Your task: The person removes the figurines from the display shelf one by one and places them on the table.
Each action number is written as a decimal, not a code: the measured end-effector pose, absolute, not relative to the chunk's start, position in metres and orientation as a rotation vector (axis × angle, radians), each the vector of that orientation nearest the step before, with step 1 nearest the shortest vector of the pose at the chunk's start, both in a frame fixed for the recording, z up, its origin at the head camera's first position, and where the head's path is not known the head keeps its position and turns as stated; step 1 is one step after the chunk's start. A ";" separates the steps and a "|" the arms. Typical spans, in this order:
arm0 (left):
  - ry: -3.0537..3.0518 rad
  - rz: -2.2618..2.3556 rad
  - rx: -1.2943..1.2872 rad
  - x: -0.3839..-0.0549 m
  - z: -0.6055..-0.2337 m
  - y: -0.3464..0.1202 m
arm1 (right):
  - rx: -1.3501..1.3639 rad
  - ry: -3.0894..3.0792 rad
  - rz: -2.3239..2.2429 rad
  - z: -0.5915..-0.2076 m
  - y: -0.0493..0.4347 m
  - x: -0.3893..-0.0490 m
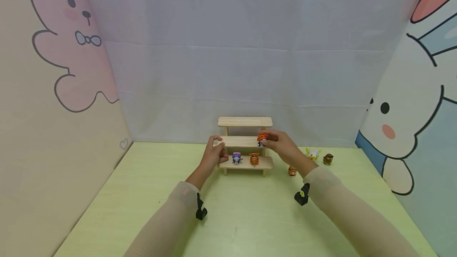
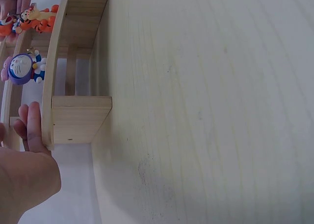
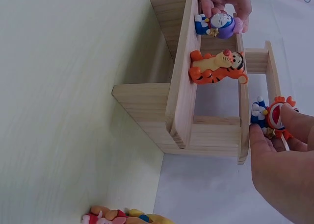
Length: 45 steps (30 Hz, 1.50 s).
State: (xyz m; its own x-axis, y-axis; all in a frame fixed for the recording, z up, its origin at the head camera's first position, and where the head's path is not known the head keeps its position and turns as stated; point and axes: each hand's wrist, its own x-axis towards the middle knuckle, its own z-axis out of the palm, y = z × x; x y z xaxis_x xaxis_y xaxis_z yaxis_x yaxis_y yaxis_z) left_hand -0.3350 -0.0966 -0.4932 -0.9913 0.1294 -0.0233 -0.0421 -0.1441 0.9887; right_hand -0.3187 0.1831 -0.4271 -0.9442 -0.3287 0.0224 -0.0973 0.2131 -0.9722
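Observation:
A three-tier wooden display shelf (image 1: 244,121) stands at the back of the table. My right hand (image 1: 282,144) pinches a blue-and-white cat figurine with an orange hood (image 3: 275,113) at the right end of the middle tier. At the opposite end, my left hand (image 1: 213,154) grips the shelf, its fingers at the middle and lower tiers. On the lower tier stand a cat figurine in a purple hood (image 1: 237,158) and, to its right, an orange tiger figurine (image 1: 254,158). The left wrist view also shows the purple-hooded figurine (image 2: 22,68) near the left fingers.
Right of the shelf, on the table (image 1: 228,217), are a yellow-and-white figurine (image 1: 312,154), a brown figurine (image 1: 328,159) and a small red-and-tan figurine (image 1: 292,171) partly behind the right forearm. A white cloth backdrop (image 1: 214,70) hangs behind; printed side panels flank the table.

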 end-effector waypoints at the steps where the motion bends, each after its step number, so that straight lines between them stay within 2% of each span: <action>1: 1.977 2.289 0.101 -0.335 -0.493 -0.097 | -0.408 2.296 -1.817 -0.428 0.185 -0.318; 25: 1.999 2.285 0.114 -0.337 -0.494 -0.097 | -0.310 2.449 -1.666 -0.429 0.231 -0.296; 45: 1.996 2.282 0.102 -0.334 -0.493 -0.096 | -0.249 2.464 -1.672 -0.444 0.278 -0.280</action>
State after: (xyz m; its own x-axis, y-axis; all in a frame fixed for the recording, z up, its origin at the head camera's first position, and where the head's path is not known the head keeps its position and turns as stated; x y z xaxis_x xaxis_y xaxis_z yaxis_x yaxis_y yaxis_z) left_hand -0.3344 -0.0959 -0.4927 -0.9919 0.1252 -0.0201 -0.0366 -0.1308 0.9907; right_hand -0.2796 0.2777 -0.4443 -0.9744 -0.2224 -0.0338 -0.0508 0.3638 -0.9301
